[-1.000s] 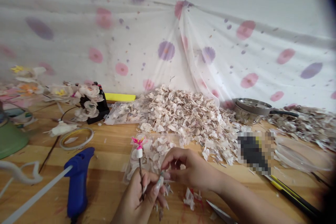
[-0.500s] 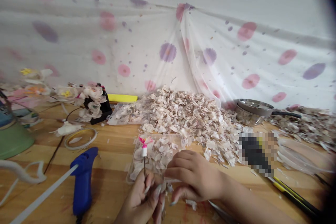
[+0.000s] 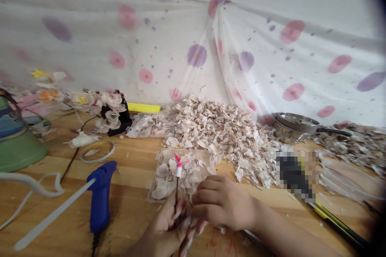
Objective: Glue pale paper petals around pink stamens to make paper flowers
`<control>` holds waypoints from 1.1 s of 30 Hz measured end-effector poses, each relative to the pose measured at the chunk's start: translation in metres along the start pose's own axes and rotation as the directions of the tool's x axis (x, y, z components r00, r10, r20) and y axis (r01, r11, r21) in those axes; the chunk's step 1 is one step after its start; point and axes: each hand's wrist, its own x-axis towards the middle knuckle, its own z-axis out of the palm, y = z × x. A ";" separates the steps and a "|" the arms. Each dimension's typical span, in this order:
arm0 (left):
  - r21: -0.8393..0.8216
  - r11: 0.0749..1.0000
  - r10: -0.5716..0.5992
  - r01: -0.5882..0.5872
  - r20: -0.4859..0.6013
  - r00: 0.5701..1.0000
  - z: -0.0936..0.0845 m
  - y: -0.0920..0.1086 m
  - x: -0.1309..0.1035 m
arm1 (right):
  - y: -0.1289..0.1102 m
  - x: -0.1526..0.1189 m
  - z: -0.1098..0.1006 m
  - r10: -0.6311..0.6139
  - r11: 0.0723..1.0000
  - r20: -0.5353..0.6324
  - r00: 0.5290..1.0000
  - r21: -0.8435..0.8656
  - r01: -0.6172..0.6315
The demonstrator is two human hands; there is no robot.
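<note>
My left hand [image 3: 165,227] is closed around a thin dark flower stem [image 3: 177,186] held upright. At its top are a white wrapped band and a bright pink stamen cluster [image 3: 179,160]. My right hand [image 3: 226,204] has curled fingers, with the fingertips against the fingers of my left hand. Whatever lies between those fingertips is hidden. Just behind both hands, a clear plastic tray [image 3: 152,198] holds loose pale petals [image 3: 164,182].
A large heap of dried petals [image 3: 211,128] lies behind the tray. To the left are a blue glue gun [image 3: 101,202], a tape roll [image 3: 98,151] and finished flowers [image 3: 110,102]. A metal pan [image 3: 297,124] and a black-and-yellow tool [image 3: 331,219] lie right.
The stem has shifted slightly right with my left hand. My right hand's fingers have come down and closed in against the left fingers. The whole view has shifted slightly.
</note>
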 end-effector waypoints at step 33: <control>0.139 0.887 -0.437 0.440 -0.055 0.898 0.007 0.025 -0.005 | 0.025 -0.010 -0.014 0.484 0.870 0.088 0.870 0.058 -0.490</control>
